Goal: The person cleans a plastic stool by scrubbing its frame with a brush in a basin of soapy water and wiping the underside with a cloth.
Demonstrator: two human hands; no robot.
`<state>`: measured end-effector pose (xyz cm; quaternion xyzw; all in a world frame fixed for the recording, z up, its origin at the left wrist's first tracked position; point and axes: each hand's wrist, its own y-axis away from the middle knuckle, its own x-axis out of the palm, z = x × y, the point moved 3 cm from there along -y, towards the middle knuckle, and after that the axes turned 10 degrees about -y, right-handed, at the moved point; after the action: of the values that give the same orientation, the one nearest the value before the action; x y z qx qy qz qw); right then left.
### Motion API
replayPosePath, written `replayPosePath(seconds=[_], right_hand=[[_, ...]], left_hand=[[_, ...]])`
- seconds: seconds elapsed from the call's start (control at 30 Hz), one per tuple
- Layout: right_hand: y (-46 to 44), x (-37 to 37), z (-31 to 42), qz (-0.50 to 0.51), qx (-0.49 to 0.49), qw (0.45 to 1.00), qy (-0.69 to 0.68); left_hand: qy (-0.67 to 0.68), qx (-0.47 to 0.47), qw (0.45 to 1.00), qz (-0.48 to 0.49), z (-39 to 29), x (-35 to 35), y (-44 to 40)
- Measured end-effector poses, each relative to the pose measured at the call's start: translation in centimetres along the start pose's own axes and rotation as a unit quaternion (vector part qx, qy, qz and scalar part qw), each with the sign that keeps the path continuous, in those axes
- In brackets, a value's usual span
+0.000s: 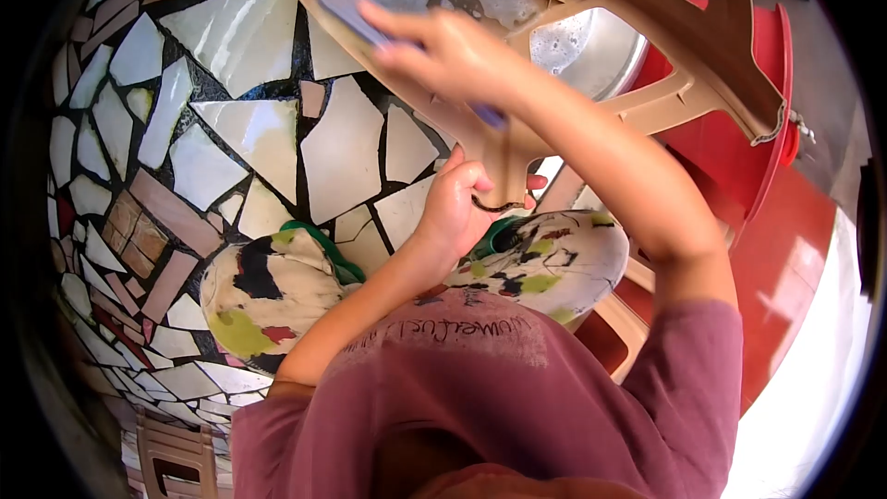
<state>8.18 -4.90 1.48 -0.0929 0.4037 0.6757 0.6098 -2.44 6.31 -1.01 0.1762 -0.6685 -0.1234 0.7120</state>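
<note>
A tan plastic chair (679, 97) lies tipped over a round tub (633, 46) of foamy water. Near the lap, my left hand (457, 199) grips the end of one chair leg, its fingers wrapped round it. My right hand (448, 51) holds a blue-grey brush (349, 11) against the long tan leg at the upper middle, slightly blurred. Part of something blue shows below the right hand, too blurred to make out.
Broken-tile mosaic floor (342, 143) covers the left side. At the right are a red round object (771, 120) and red flooring (785, 286). Another brown chair (176, 453) stands at the lower left. Patterned trousers cover both knees.
</note>
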Motion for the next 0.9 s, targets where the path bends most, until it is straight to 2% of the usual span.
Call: replayPosePath(seconds=[0.07, 0.1, 0.17, 0.2, 0.23, 0.27, 0.33, 0.43, 0.47, 0.53, 0.6, 0.67, 0.77, 0.83, 0.87, 0.9], right_hand=[[-5.9, -0.1, -0.1, -0.101, -0.013, 0.991, -0.089], [-5.9, -0.2, -0.1, -0.097, -0.02, 0.991, -0.086], [-3.3, -0.9, -0.4, -0.064, 0.038, 0.994, -0.085], [-0.1, -0.7, -0.6, 0.0, 0.061, 0.997, -0.055], [3.1, 0.0, -2.1, 0.006, 0.042, 0.996, -0.075], [6.2, -0.2, -3.1, 0.014, 0.036, 0.999, -0.011], [7.4, -0.8, -2.6, 0.034, 0.103, 0.993, -0.056], [0.3, -1.2, -0.1, 0.04, 0.12, 0.99, -0.055], [-2.9, -1.0, -0.9, -0.027, 0.069, 0.995, -0.067], [-3.6, -1.8, -0.3, -0.001, 0.1, 0.993, -0.058], [2.0, -1.6, -2.7, 0.1, 0.148, 0.982, -0.065], [8.9, -1.4, -5.2, 0.077, 0.073, 0.994, -0.027], [7.3, -1.5, -2.4, 0.105, 0.128, 0.985, -0.049], [0.9, -0.7, -0.7, 0.061, 0.084, 0.994, -0.024], [-1.6, -0.8, -0.4, 0.003, 0.061, 0.998, -0.032], [-1.6, -1.1, 0.0, 0.004, 0.07, 0.997, -0.029]], left_hand=[[-0.009, 0.004, 1.0, -0.005, -0.6, 0.1, 0.3], [-0.016, 0.005, 1.0, -0.006, -0.8, 0.2, 0.2], [-0.011, 0.009, 1.0, 0.003, -0.6, -0.1, 0.0], [-0.003, 0.01, 1.0, 0.011, -0.4, 0.0, 0.0], [-0.003, 0.01, 1.0, 0.009, -0.3, -0.1, -0.1], [0.0, 0.01, 1.0, 0.011, -0.2, -0.2, -0.2], [0.018, 0.001, 1.0, 0.009, 0.3, -0.4, -0.3], [0.003, 0.009, 1.0, 0.004, 0.0, -0.4, -0.5], [0.004, 0.014, 1.0, 0.005, -0.2, -0.3, -0.4], [-0.004, 0.019, 1.0, 0.01, -0.4, -0.4, -0.3], [-0.01, 0.017, 1.0, 0.008, -0.3, -0.1, -0.4], [0.006, 0.007, 1.0, 0.006, -0.1, -0.1, -0.7], [0.029, -0.012, 0.999, 0.004, 0.6, -0.3, -0.4], [0.009, 0.008, 1.0, 0.007, 0.1, -0.3, -0.6], [0.002, 0.017, 1.0, 0.007, 0.1, -0.3, -0.6], [-0.001, 0.024, 0.999, 0.024, -0.2, -0.4, -0.6]])
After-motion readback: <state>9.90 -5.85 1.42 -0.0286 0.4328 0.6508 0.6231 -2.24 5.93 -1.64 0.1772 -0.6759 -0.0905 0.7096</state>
